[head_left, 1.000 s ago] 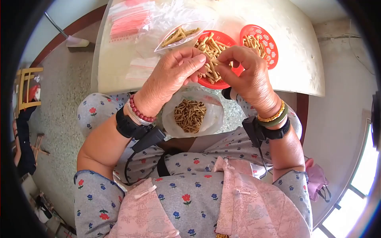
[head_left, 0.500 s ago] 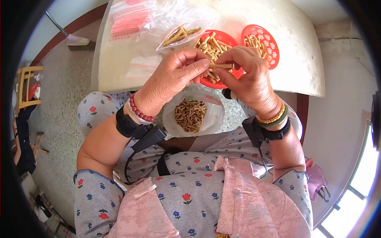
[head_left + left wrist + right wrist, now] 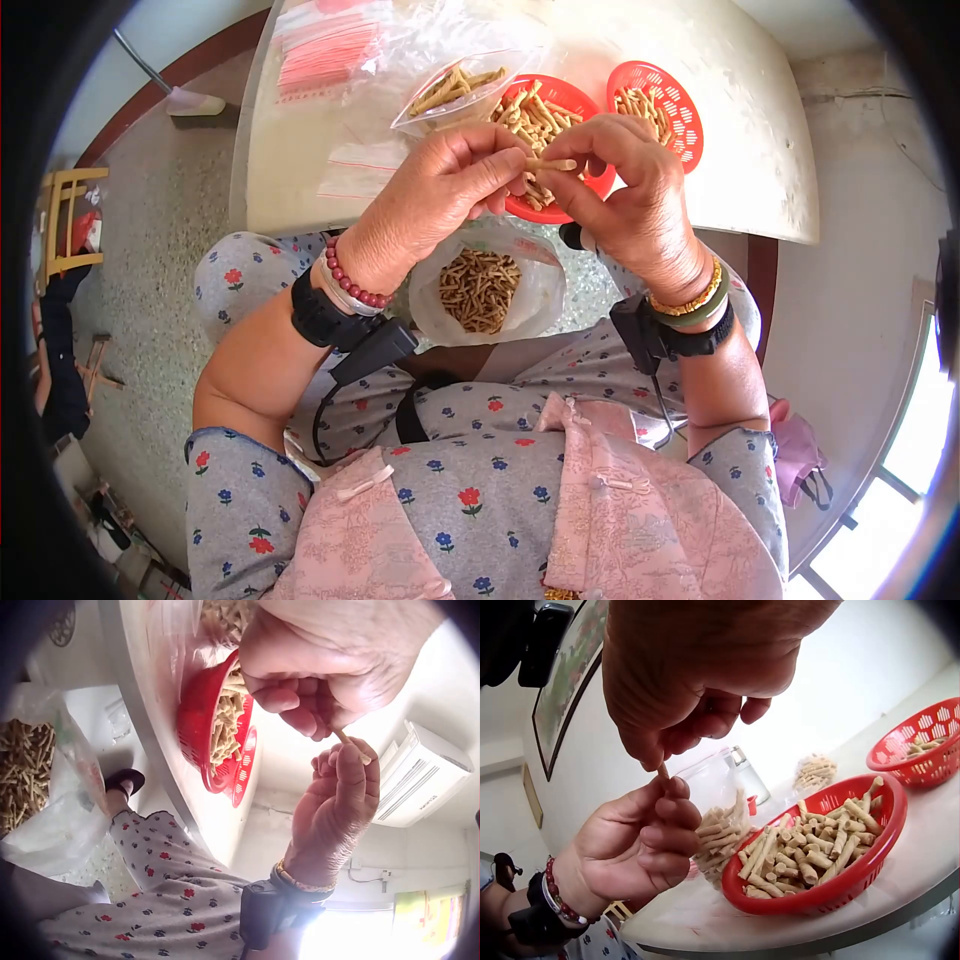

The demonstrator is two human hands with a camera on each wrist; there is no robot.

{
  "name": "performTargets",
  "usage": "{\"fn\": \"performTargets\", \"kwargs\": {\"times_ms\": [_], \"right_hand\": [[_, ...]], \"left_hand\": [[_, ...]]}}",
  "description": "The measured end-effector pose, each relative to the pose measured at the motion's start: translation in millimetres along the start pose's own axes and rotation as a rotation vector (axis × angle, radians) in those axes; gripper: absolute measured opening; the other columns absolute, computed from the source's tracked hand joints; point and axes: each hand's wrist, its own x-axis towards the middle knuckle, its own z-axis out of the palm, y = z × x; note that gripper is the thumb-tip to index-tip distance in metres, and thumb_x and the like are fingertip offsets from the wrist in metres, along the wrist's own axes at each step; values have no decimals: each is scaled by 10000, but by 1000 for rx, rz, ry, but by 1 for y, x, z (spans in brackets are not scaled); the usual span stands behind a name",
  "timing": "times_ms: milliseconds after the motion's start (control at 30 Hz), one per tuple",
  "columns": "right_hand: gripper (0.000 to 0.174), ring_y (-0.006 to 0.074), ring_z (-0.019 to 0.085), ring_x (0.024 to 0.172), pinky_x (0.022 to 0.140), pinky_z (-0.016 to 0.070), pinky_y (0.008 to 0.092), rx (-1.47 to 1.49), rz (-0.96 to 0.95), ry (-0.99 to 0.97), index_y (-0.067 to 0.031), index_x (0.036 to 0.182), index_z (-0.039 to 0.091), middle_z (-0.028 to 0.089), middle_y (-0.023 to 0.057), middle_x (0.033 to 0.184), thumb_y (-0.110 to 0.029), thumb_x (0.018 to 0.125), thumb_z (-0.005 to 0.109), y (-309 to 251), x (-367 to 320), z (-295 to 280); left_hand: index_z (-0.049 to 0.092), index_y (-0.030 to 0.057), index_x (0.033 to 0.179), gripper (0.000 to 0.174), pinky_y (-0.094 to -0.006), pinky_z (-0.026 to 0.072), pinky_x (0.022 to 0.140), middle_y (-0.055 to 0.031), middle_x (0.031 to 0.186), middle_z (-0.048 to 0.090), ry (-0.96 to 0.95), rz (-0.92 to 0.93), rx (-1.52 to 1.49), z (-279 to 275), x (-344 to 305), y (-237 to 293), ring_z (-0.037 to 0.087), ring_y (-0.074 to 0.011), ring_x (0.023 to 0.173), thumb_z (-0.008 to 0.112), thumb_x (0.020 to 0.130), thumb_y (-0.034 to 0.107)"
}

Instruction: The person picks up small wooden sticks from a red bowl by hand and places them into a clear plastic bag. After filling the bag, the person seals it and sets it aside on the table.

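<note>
Stick [image 3: 556,165], held level in the air near the basket [image 3: 600,186] of cut pieces. I pinch one end with my left hand [image 3: 440,185] and grasp the other between right thumb and fingers; the right hand [image 3: 640,190] is clenched on nothing else. The second basket [image 3: 690,128] and open pouch [image 3: 415,122] flank the first on the table [image 3: 745,160]; the lower bag [image 3: 545,300] holds browner pieces.

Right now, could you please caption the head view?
Left hand and right hand pinch one pale stick near a red basket.
</note>
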Motion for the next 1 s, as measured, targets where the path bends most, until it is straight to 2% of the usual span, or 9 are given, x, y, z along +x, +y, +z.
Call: {"fn": "performTargets", "kwargs": {"times_ms": [100, 200, 267, 367, 500, 533, 667, 833, 1000], "right_hand": [[165, 178, 598, 672, 701, 471, 324, 25, -15, 19, -83, 878, 661, 646, 23, 754, -83, 754, 770, -5, 4, -3], [174, 145, 598, 668, 649, 493, 289, 129, 130, 60, -67, 914, 671, 655, 22, 761, -73, 768, 765, -9, 9, -3], [178, 118, 602, 679, 615, 502, 259, 252, 158, 197, -60, 938, 676, 659, 20, 759, -72, 778, 755, -6, 14, -1], [179, 102, 605, 684, 633, 507, 247, 179, 134, 233, -65, 951, 680, 668, 18, 758, -78, 785, 746, -5, 24, -3], [142, 128, 609, 645, 587, 496, 278, 72, 99, 233, -65, 915, 688, 669, 32, 746, -86, 785, 743, -1, 40, 3], [112, 178, 627, 628, 579, 494, 307, 39, 71, 238, -64, 881, 703, 674, 54, 750, -95, 783, 748, -2, 45, 4], [114, 248, 652, 640, 605, 503, 352, -91, -12, 201, -70, 857, 726, 682, 77, 764, -162, 795, 753, 9, 57, 18], [139, 248, 670, 658, 619, 510, 355, -91, 41, 218, -79, 885, 732, 687, 84, 771, -209, 838, 719, 19, 64, 32], [117, 253, 666, 681, 633, 523, 354, -149, 123, 206, -69, 933, 721, 687, 103, 795, -146, 854, 680, 17, 54, 18]], "left_hand": [[640, 53, 1009, 195, -179, 372, 561, 32, 801, 589, -2, -15, -9, -2, 0, 0, 498, -37, 650, 558, 1004, 229], [650, 53, 1000, 213, -181, 375, 563, 37, 796, 589, -4, -38, 18, 1, -3, 7, 501, -36, 654, 564, 1000, 248], [654, 52, 996, 223, -181, 378, 565, 39, 791, 587, 7, -49, 42, 5, -5, 9, 503, -36, 656, 567, 999, 257], [657, 50, 1008, 236, -179, 390, 575, 41, 797, 596, 6, -71, 143, 6, -6, 6, 513, -36, 667, 560, 1002, 266], [663, 46, 998, 223, -183, 436, 606, 39, 816, 614, -25, -86, 151, 5, -6, 2, 533, -41, 691, 560, 1000, 244], [661, 39, 994, 212, -189, 447, 610, 37, 813, 614, -43, -75, 154, 4, -6, 1, 538, -43, 695, 561, 996, 226], [654, 22, 985, 182, -205, 470, 621, 26, 807, 616, -72, -32, 147, 3, -6, -2, 552, -51, 708, 563, 987, 179], [650, 19, 975, 169, -210, 474, 622, 15, 807, 619, -79, -40, 166, 1, -7, 2, 560, -53, 720, 563, 983, 164], [646, 16, 980, 160, -214, 471, 618, 16, 807, 624, -109, -61, 196, 1, -10, 2, 565, -56, 711, 564, 981, 153]]}}
